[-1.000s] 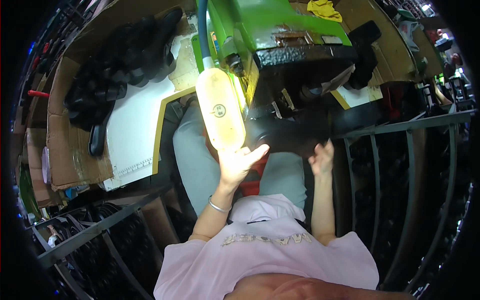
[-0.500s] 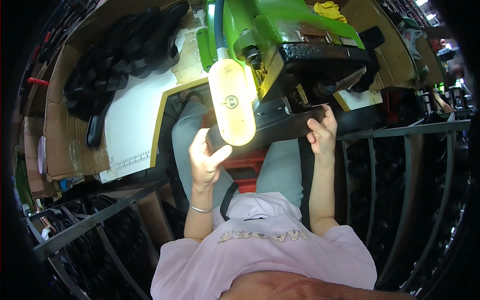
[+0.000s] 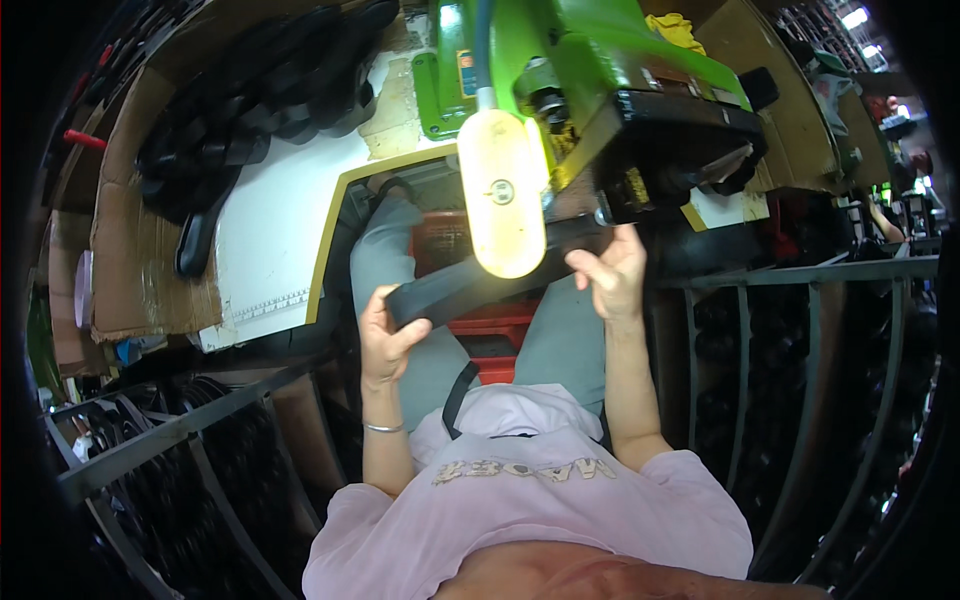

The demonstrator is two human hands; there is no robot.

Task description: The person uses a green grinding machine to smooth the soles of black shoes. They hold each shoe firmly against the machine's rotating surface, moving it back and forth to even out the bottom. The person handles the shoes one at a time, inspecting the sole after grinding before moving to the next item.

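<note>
Below the head of a green machine [image 3: 600,45], a long, flat black piece [image 3: 440,290] slants up to the right between my hands; its exact kind I cannot make out. Its lower left end is pinched between the thumb and fingers of my left hand [image 3: 390,338]. My right hand [image 3: 614,272] grips its other end, close under the machine's dark working part [image 3: 685,125]. A glowing oval lamp [image 3: 500,200] hangs in front and hides the middle of the piece.
Black shoe-sole-like pieces [image 3: 270,95] are heaped in a cardboard box [image 3: 130,270] at the left, beside a white tabletop [image 3: 265,240] with yellow edging. Metal rack rails [image 3: 800,270] stand on both sides. A yellow cloth [image 3: 677,32] lies behind the machine.
The black piece has tilted, its left end lower and nearer me. My left hand has moved down and left, my right hand left and slightly down. The lamp and machine appear shifted right in view.
</note>
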